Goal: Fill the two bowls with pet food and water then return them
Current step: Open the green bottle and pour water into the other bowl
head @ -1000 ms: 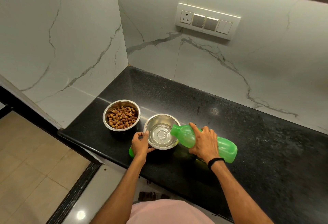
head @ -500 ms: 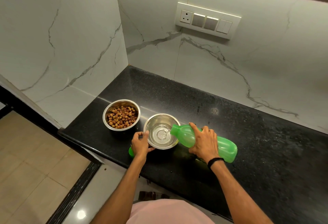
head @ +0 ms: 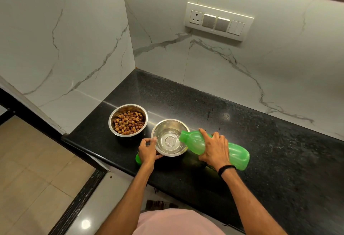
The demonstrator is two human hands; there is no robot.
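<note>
Black counter (head: 242, 141) in a marble-walled corner, switch plate (head: 218, 21) upper right. Food bowl (head: 128, 105) with kibble (head: 128, 122) sits left of centre, already filled. Water bowl (head: 170, 120) is just beside it at centre. Left hand (head: 148, 151) grips that bowl's near-left rim, thumb hooked over the edge. Right hand (head: 214, 148) is wrapped around the green bottle (head: 238, 153), tipped with its mouth over the rim and water (head: 168, 140) running in. Green cap (head: 137, 159) peeks out under the left wrist. Compared with a second ago, hands and bottle have barely shifted; the pool looks still shallow, so pouring likely continues, with the return still left.
</note>
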